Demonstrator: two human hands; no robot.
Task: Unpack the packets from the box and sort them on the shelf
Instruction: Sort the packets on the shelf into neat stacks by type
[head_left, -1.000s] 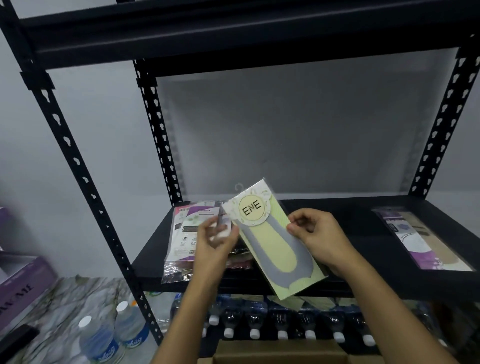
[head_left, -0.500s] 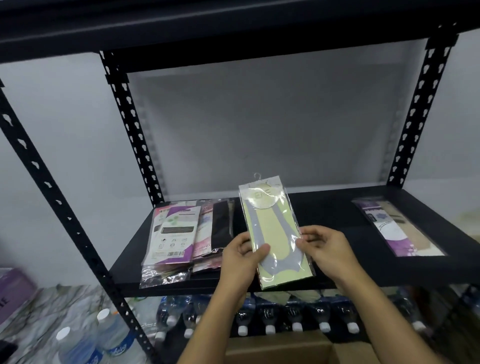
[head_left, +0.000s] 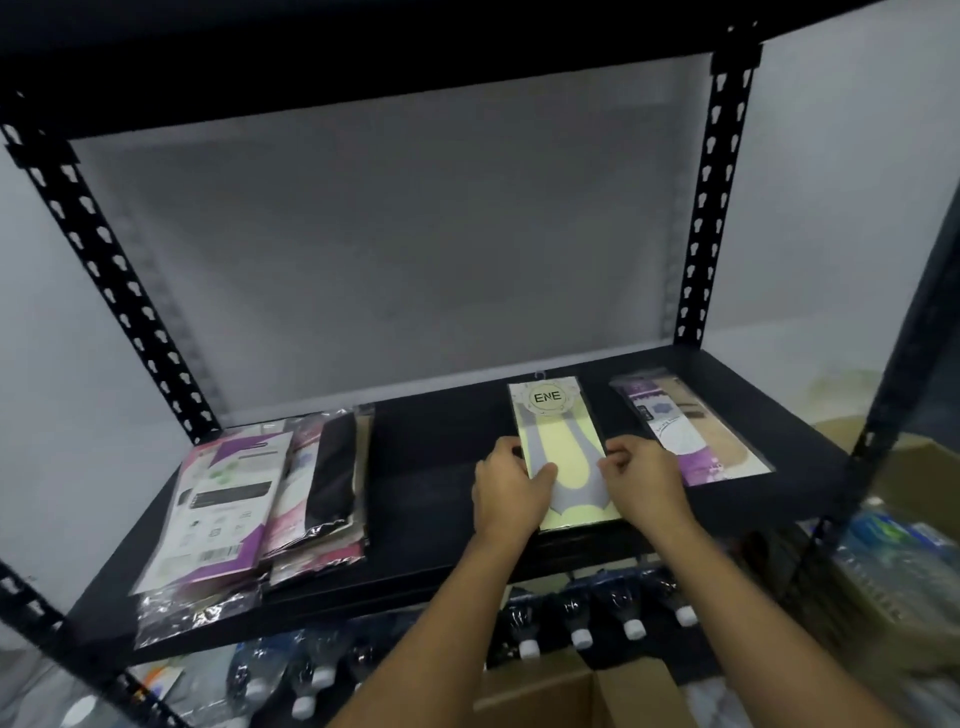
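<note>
Box (head_left: 540, 696) of brown cardboard at the bottom edge of the view, nearest the camera, top flaps partly visible; contents not visible.

Bottles (head_left: 581, 638) with white caps: a row just behind the box, under the shelf board.

Both forearms rise from the lower edge and reach over the front lip of the shelf (head_left: 426, 467), a black board on black slotted uprights.

Left hand (head_left: 506, 491): thumb lies on top of the packet's left edge, fingers curled in beside it. A pinch grip on that edge.

Right hand (head_left: 641, 478): fingers curled tight against the packet's right edge, gripping it. Fingertips hidden, so how far they reach under it cannot be told.

ENE packet (head_left: 558, 415): clear sleeve, pale yellow card, grey sock shape, round "ENE" label at the far end. Held between the two hands, right of the board's centre, long axis front to back, hook end toward the wall. Near end sits at the front lip. Appears flat on the board; full contact cannot be confirmed.

Purple and beige packet (head_left: 685, 431): flat on the board just right of the ENE packet, angled slightly, not touching it.

Left packet stack (head_left: 223, 509): overlapping sleeves on the board's left side, well apart from the hands, white and purple on top, a black one (head_left: 332, 467) at its right. Front ends overhang the lip.

Grey back wall (head_left: 389, 234) behind the shelf; upper shelf board (head_left: 363, 47) overhead.
</note>
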